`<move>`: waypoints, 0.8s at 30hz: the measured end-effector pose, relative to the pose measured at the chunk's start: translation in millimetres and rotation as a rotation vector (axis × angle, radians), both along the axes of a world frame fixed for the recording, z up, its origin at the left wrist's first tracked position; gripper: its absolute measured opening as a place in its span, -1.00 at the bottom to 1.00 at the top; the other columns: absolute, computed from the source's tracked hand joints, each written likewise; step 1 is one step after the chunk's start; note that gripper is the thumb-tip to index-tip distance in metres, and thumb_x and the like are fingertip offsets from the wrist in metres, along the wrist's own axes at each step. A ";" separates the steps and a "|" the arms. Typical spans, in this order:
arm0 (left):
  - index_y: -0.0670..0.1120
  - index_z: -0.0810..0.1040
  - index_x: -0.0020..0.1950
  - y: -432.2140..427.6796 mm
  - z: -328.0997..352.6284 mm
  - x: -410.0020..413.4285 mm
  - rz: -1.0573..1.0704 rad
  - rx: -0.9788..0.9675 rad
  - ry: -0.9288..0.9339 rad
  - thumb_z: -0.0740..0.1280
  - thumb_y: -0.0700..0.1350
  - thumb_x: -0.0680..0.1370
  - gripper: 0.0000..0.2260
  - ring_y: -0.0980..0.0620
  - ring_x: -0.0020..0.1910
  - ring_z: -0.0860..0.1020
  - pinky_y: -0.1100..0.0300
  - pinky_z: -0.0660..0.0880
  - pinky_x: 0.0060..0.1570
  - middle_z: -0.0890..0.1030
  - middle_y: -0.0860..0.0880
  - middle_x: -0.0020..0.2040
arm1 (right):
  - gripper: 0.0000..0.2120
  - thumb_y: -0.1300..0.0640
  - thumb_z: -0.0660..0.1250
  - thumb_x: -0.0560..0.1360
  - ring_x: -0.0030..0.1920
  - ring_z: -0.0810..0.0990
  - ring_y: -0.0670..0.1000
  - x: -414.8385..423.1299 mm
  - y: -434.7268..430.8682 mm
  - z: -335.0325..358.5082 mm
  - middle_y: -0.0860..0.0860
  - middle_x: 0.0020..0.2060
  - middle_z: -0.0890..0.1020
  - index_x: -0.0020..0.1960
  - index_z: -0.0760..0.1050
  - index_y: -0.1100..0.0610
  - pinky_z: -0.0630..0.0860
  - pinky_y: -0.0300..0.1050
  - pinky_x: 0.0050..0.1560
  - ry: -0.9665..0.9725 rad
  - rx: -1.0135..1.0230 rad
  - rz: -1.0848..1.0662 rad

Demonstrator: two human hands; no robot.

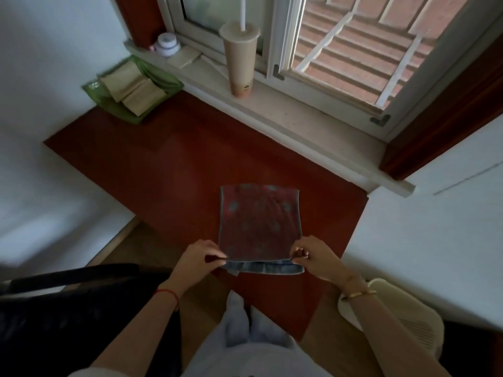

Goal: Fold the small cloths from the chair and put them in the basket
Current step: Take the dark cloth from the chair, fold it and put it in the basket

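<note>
The tabletop (163, 164) is a deep brick red. On its near part, the cloth (260, 221) looks dark red, scattered with pale grey-blue spots and edged in blue-grey. The layer showing under its near edge is light blue. At the tabletop's far left corner the basket (114, 108) is green, and the folded cloths (136, 93) in it are beige. Beyond the tabletop's far edge, the cup (241, 63) is tan with a white straw (242, 12).

Blurred black chair (62, 303), partly beyond left edge
</note>
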State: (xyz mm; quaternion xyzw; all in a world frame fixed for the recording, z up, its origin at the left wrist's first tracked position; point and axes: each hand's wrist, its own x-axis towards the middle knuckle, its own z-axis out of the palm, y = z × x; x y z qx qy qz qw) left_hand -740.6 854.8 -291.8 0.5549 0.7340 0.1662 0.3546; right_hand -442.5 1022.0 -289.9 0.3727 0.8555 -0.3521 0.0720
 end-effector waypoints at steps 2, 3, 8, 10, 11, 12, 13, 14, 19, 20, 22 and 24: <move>0.20 0.66 0.00 -8.0 -9.7 9.0 0.063 -0.010 0.019 0.42 0.01 0.51 -0.90 0.18 0.05 0.50 0.20 0.44 0.13 0.59 0.18 0.01 | -0.93 0.05 0.34 0.51 0.02 0.43 -0.08 4.9 -12.4 -10.3 -0.14 -0.04 0.55 0.00 0.53 -0.05 0.38 -0.12 0.14 -0.031 0.019 0.014; 0.13 0.68 0.04 -10.8 -13.7 13.0 0.084 -0.008 0.036 0.41 -0.01 0.53 -0.88 0.16 0.07 0.49 0.24 0.42 0.11 0.58 0.15 0.04 | -0.91 0.05 0.33 0.51 0.02 0.42 -0.08 6.9 -17.0 -13.9 -0.14 -0.03 0.55 0.02 0.52 -0.06 0.38 -0.12 0.14 -0.041 0.040 0.028; 0.04 0.65 0.11 -14.3 -19.1 27.7 0.134 0.009 0.044 0.37 -0.04 0.54 -0.83 0.16 0.06 0.49 0.38 0.37 0.01 0.54 0.11 0.07 | -0.78 -0.19 0.30 0.49 -0.02 0.42 -0.07 7.4 -20.7 -18.2 -0.12 -0.05 0.56 0.05 0.51 -0.10 0.38 -0.11 0.07 -0.079 0.110 0.115; -0.01 0.64 0.04 -11.8 -17.4 32.3 0.239 0.051 0.007 0.38 -0.07 0.53 -0.88 0.15 -0.04 0.56 0.24 0.54 -0.03 0.54 0.09 0.06 | -0.73 -0.23 0.24 0.52 -0.05 0.45 -0.06 -2.3 -14.3 -13.8 -0.10 -0.08 0.56 0.00 0.53 -0.07 0.41 -0.12 0.06 -0.052 0.108 0.103; -0.04 0.62 0.01 -10.1 -16.5 34.4 0.312 0.063 0.008 0.38 -0.09 0.53 -0.91 0.13 -0.10 0.58 0.17 0.59 -0.06 0.53 0.07 0.06 | -0.74 -0.20 0.23 0.54 -0.06 0.46 -0.06 -10.9 -9.7 -9.8 -0.08 -0.10 0.56 -0.03 0.54 -0.03 0.43 -0.12 0.05 -0.013 0.109 0.073; -0.06 0.59 0.02 -7.5 -15.2 36.8 0.378 0.048 0.021 0.40 -0.09 0.52 -0.90 0.10 -0.12 0.59 0.16 0.59 -0.09 0.52 0.05 0.06 | -0.75 -0.14 0.23 0.56 -0.08 0.47 -0.05 -21.9 -2.6 -7.0 -0.05 -0.11 0.56 -0.05 0.55 0.01 0.45 -0.11 0.04 0.038 0.120 0.031; -0.07 0.57 0.04 -5.1 -15.1 39.5 0.433 0.007 0.033 0.41 -0.08 0.52 -0.86 0.07 -0.11 0.59 0.18 0.57 -0.11 0.51 0.04 0.05 | -0.78 -0.07 0.24 0.58 -0.09 0.47 -0.03 -35.4 5.4 -2.7 -0.02 -0.12 0.56 -0.05 0.55 0.06 0.46 -0.09 0.03 0.087 0.146 -0.006; -0.07 0.54 0.07 -2.3 -14.9 42.6 0.479 -0.043 0.037 0.43 -0.06 0.50 -0.81 0.06 -0.08 0.58 0.21 0.53 -0.11 0.51 0.03 0.04 | -0.80 0.00 0.25 0.59 -0.08 0.47 0.00 -51.5 15.1 0.2 0.02 -0.11 0.56 -0.05 0.55 0.11 0.46 -0.06 0.04 0.128 0.180 -0.037; -0.14 0.44 0.14 9.6 -19.4 59.4 0.691 -0.136 -0.024 0.47 -0.13 0.47 -0.67 -0.03 -0.08 0.59 0.17 0.54 -0.21 0.57 -0.06 0.00 | -0.79 0.15 0.21 0.57 0.11 0.48 0.16 -148.8 60.1 5.7 0.10 0.06 0.59 0.12 0.55 0.17 0.37 0.04 0.20 0.168 0.266 -0.017; -0.16 0.42 0.17 11.4 -20.3 62.6 0.726 -0.142 -0.050 0.47 -0.15 0.47 -0.65 -0.05 -0.10 0.60 0.18 0.51 -0.27 0.58 -0.09 0.00 | -0.77 0.16 0.21 0.57 0.14 0.48 0.19 -165.0 65.9 4.1 0.11 0.09 0.59 0.16 0.54 0.17 0.38 0.05 0.21 0.160 0.265 0.003; -0.17 0.40 0.13 15.1 -21.2 65.5 0.777 -0.161 -0.072 0.46 -0.17 0.47 -0.67 -0.05 -0.14 0.61 0.19 0.48 -0.34 0.59 -0.11 -0.03 | -0.71 0.18 0.21 0.55 0.22 0.45 0.21 -193.3 72.7 2.0 0.12 0.17 0.58 0.25 0.50 0.17 0.38 0.08 0.26 0.131 0.237 0.046; -0.15 0.44 0.06 18.7 -21.8 63.1 0.805 -0.193 -0.080 0.45 -0.18 0.46 -0.74 -0.01 -0.19 0.58 0.19 0.47 -0.34 0.61 -0.09 -0.08 | -0.64 0.20 0.20 0.54 0.28 0.41 0.20 -216.0 73.9 -0.6 0.13 0.23 0.55 0.33 0.44 0.17 0.37 0.09 0.30 0.066 0.203 0.090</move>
